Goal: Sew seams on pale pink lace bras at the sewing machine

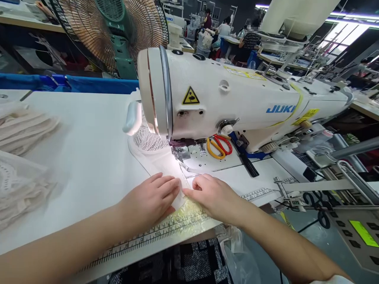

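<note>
Nearest to the camera, both forearms come in from the bottom edge and meet in front of the sewing machine. The left hand (151, 199) lies palm down, with fingers stretched and close together, and presses flat on a strip of pale fabric (166, 163). The right hand (211, 193) also lies palm down; its fingertips are a little curled and pinch the edge of the same fabric, just beside the left fingertips. Neither hand closes around anything; both rest on the cloth. Under the wrists a printed ruler tape (154, 232) runs along the front edge of the white table (89, 157), and a piece of yellowish lace (186, 215) lies on it, partly below the hands.

The fabric goes from the hands up to the presser foot (179, 148), where the machine lamp makes it very bright. Behind the needle, a lace part of it gathers under the machine head.

On the machine bed lie scissors with yellow and red handles (219, 146). The white sewing machine (237, 98) stands across the table. At the left edge are stacks of pale lace pieces (20, 130), blurred. Farther back stands a green fan (118, 35), and people sit at other tables (231, 39) far behind.
</note>
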A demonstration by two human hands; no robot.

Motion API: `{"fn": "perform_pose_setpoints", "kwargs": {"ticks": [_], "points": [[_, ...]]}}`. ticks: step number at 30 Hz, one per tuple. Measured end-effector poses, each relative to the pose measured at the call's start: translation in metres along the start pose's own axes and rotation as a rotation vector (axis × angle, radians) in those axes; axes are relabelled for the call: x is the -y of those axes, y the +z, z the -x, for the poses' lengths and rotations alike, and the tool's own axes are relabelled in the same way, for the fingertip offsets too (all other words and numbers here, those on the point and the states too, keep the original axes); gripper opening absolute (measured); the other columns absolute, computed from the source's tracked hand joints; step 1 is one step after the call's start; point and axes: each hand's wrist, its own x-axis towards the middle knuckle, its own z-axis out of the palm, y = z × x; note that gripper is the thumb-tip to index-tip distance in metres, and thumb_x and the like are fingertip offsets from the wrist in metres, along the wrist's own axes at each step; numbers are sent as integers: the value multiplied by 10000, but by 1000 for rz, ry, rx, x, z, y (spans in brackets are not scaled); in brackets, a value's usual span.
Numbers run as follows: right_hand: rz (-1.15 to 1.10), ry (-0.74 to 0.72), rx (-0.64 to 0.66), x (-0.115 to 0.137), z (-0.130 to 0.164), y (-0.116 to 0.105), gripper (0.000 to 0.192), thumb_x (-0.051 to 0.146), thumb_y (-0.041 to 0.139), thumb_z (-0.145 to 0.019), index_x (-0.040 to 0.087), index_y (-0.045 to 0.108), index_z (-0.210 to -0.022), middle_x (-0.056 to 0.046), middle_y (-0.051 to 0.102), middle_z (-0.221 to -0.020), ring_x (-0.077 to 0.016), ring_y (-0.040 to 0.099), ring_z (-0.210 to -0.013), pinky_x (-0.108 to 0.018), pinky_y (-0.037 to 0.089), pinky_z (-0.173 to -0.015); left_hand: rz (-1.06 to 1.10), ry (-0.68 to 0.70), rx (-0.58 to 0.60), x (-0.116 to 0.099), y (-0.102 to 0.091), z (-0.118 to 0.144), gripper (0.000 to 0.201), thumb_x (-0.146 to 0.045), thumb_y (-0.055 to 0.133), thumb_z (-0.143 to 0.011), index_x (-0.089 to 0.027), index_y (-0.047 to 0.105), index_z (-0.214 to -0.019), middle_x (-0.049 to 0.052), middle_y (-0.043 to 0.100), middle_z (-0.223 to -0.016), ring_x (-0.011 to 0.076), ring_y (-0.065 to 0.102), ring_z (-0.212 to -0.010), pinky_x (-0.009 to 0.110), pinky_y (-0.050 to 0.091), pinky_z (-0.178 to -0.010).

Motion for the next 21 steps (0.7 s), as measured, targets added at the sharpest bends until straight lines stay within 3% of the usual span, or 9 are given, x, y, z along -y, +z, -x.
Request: {"fn": "perform_pose_setpoints", "kwargs": {"ticks": [3,7,14,21], "points": [[12,-2,-3,-2,-7,-1,339,78,486,-835,202,617,-1122,-40,532,-877,-164,418,-773,-257,276,-622,14,-33,47,2,-3,-1,274,-235,520,-888,-164,641,-1123,71,680,-1146,230,592,-1076,448,372,-1070],[49,8,4,-5,-15,-2,347,136,495,-874,217,602,-1193,-40,546,-836,-164,437,-732,-265,234,-576,12,6,8,4,-3,-2,233,-254,498,-903,-176,664,-1047,57,701,-1065,207,612,-994,464,308,-1118],[84,70,106,-4,-27,-11,431,165,486,-879,252,546,-1297,-44,614,-781,-162,520,-653,-270,183,-494,-54,53,-35,18,-1,-7,253,-243,440,-935,-165,678,-975,67,712,-1042,219,626,-925,509,355,-1062],[172,135,256,0,-42,-20,615,142,472,-867,251,349,-1459,-58,683,-768,-191,606,-615,-250,276,-457,-167,102,-56,32,-7,-15,347,-164,345,-965,-144,691,-940,68,729,-968,223,647,-843,538,438,-964]]}}
